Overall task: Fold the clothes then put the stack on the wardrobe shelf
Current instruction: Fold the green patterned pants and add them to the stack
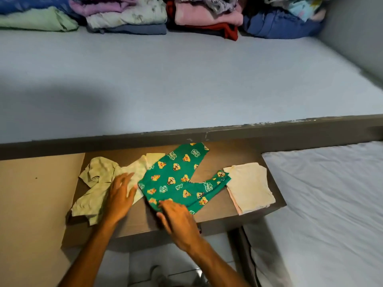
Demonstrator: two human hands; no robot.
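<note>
Green printed trousers lie spread on a brown surface, legs pointing up and to the right. My right hand rests flat at their near waist edge, fingers apart. My left hand lies flat on a crumpled pale yellow-green garment to the left. A folded cream garment sits to the right of the trousers. The wide grey shelf lies beyond, with folded clothes along its back.
The shelf's dark front rim runs across above the brown surface. A tan board lies to the left. A bed with a white sheet is on the right. Tiled floor shows below.
</note>
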